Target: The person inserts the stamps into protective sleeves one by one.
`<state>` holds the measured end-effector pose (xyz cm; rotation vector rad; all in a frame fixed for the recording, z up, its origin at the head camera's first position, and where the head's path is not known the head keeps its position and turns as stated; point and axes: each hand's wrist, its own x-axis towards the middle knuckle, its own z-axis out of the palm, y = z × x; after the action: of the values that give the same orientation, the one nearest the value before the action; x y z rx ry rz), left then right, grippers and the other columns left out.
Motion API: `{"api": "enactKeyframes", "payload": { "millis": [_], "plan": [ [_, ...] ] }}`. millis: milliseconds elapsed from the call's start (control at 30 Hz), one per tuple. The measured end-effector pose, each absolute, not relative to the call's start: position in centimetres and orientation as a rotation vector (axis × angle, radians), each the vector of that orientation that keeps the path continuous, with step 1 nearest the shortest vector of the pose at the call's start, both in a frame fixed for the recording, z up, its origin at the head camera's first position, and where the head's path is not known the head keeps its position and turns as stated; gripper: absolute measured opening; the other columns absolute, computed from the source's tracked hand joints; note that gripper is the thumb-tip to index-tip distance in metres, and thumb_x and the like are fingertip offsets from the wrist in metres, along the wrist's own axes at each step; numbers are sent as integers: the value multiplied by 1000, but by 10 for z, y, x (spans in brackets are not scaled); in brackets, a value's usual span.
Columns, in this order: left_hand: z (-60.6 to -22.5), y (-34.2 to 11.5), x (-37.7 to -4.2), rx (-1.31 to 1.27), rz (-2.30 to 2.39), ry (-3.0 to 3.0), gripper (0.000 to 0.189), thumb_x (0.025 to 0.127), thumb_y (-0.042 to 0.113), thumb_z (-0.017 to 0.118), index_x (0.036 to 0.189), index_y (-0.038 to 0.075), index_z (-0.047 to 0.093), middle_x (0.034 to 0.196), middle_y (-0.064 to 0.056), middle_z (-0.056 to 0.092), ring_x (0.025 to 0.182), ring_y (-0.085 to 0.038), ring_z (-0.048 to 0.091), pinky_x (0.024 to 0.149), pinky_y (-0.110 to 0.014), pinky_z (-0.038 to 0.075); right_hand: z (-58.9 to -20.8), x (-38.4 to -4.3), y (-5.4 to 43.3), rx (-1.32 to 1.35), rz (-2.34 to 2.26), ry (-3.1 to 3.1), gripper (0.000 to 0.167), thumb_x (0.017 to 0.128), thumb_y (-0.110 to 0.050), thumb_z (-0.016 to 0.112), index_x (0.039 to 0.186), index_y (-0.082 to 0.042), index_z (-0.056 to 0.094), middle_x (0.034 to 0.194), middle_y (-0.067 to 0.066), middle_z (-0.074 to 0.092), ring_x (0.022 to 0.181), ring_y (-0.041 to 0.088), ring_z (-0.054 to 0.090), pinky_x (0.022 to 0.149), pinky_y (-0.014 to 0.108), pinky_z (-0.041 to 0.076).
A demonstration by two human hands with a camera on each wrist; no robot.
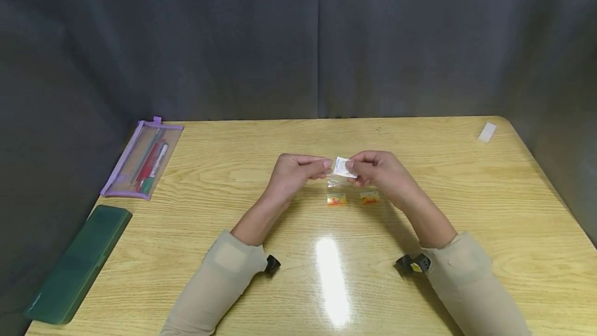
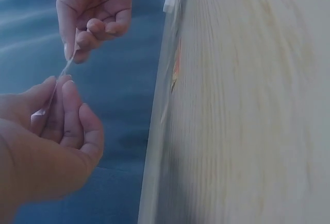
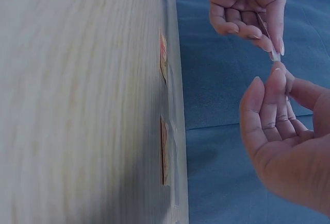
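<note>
Over the middle of the table, both hands meet at a small flat white piece (image 1: 342, 171) with faint print; its kind is unclear. My right hand (image 1: 382, 172) pinches it between thumb and fingers. Close by on the left, my left hand (image 1: 296, 172) pinches a thin edge at its fingertips, hard to make out. From the left wrist view, a thin pale strip (image 2: 66, 68) runs between the two hands' fingertips. Below them on the table lie two small yellow-and-orange printed pieces, a left one (image 1: 336, 200) and a right one (image 1: 370, 197), with clear, shiny film about them.
At the left lie a purple-edged mesh zip pouch (image 1: 160, 131) holding pens and markers, and a dark green case (image 1: 79, 266). A small white block (image 1: 487, 132) sits near the far right corner of the wooden table (image 1: 466, 196). Dark curtains (image 1: 396, 40) hang behind.
</note>
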<state>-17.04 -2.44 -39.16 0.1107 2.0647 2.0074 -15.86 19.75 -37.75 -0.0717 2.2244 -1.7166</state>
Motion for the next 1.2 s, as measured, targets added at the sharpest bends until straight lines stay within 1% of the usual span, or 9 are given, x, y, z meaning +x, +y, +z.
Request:
{"api": "enactKeyframes", "payload": {
  "millis": [67, 200, 300, 467, 533, 700, 767, 933, 1200],
  "plan": [
    [-392, -24, -170, 120, 2018, 2064, 21, 91, 19, 77, 104, 3, 80, 98, -11, 80, 89, -22, 77, 96, -56, 56, -378, -158, 197, -81, -1711, 2237, 28, 101, -17, 61, 113, 8, 65, 86, 1, 70, 72, 10, 64, 81, 34, 60],
    [-394, -22, -171, 103, 2026, 2079, 17, 91, 16, 77, 102, 3, 80, 97, -11, 79, 80, -12, 73, 95, -57, 56, -379, -158, 197, -100, -1683, 2265, 28, 101, -18, 63, 112, 7, 67, 86, 0, 69, 73, 11, 62, 81, 35, 59],
    [-394, -21, -172, 76, 2018, 2088, 17, 91, 17, 78, 99, 2, 80, 96, -9, 78, 78, -13, 72, 95, -56, 56, -378, -158, 198, -114, -1663, 2276, 28, 101, -20, 63, 112, 5, 68, 86, 1, 68, 74, 12, 62, 82, 37, 58],
    [-394, -20, -172, 65, 2014, 2133, 21, 90, 23, 79, 93, 2, 81, 87, -7, 77, 70, -13, 71, 91, -56, 58, -378, -159, 199, -118, -1668, 2270, 28, 102, -20, 62, 115, 4, 68, 85, 0, 69, 74, 12, 63, 82, 37, 58],
    [-395, -20, -172, 75, 2028, 2141, 23, 89, 24, 80, 92, 2, 81, 87, -9, 78, 70, -16, 73, 90, -56, 58, -378, -160, 199, -124, -1671, 2264, 28, 101, -20, 62, 115, 4, 68, 86, -1, 69, 75, 12, 63, 83, 37, 58],
    [-395, -20, -172, 92, 2029, 2147, 23, 88, 26, 81, 94, 3, 82, 93, -11, 79, 80, -30, 76, 89, -55, 59, -378, -161, 201, -152, -1657, 2264, 28, 101, -19, 63, 114, 5, 69, 87, 0, 70, 75, 13, 63, 84, 40, 58],
    [-394, -20, -171, 100, 2019, 2138, 22, 89, 25, 80, 95, 4, 82, 91, -10, 79, 80, -28, 76, 90, -55, 59, -378, -161, 202, -163, -1653, 2267, 27, 101, -19, 64, 113, 4, 69, 85, -1, 69, 74, 13, 63, 83, 40, 58],
    [-393, -20, -171, 131, 2019, 2074, 19, 90, 18, 78, 99, 1, 81, 88, -10, 79, 75, -14, 74, 93, -57, 57, -377, -162, 200, -157, -1641, 2283, 28, 99, -22, 67, 112, 2, 70, 82, -3, 67, 74, 13, 63, 81, 36, 58],
    [-392, -22, -171, 38, 2028, 2034, 22, 93, 18, 74, 106, 1, 79, 91, -7, 78, 74, -8, 72, 94, -51, 59, -375, -160, 204, -81, -1663, 2303, 32, 101, -23, 64, 121, 2, 67, 93, 0, 70, 82, 17, 70, 84, 33, 61]
  ]
}}
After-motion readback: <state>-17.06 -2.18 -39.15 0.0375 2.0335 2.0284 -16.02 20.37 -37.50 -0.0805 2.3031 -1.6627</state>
